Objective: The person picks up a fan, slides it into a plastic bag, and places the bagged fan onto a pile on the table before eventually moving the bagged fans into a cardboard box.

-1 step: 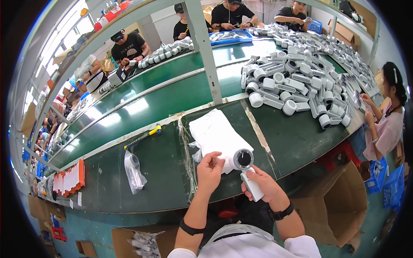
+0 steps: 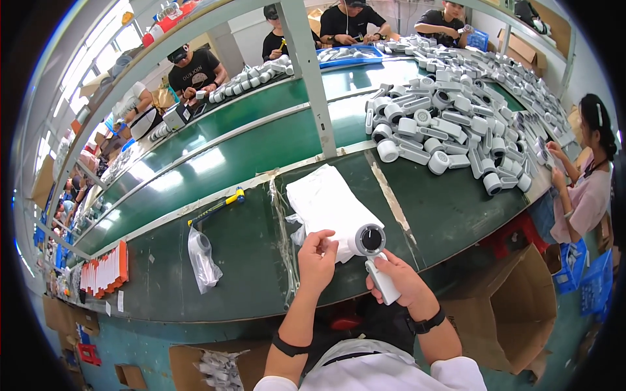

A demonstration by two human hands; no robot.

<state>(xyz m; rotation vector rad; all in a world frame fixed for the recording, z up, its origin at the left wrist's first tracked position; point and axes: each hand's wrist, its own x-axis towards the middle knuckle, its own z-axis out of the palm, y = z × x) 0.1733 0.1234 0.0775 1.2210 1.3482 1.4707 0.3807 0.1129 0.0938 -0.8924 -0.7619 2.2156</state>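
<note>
My right hand [image 2: 403,281] wraps round the pale grey handle of a small hair-dryer-shaped device [image 2: 383,281]. Its round head, black in the middle with a silver ring, faces up at me. Just left of that head is my left hand [image 2: 317,264], fingers curled and thumb close to the index finger; whether anything thin lies between them is hard to make out. Beneath and beyond both hands lies a stack of white plastic bags [image 2: 331,199] on the dark green table [image 2: 254,260].
A large pile of similar devices [image 2: 450,124] covers the table at far right. To the left lie a yellow-and-black tool [image 2: 218,207] and a bagged device [image 2: 204,260]. An open carton [image 2: 515,306] stands at right; another [image 2: 189,365] is below. A co-worker [image 2: 580,189] sits at right.
</note>
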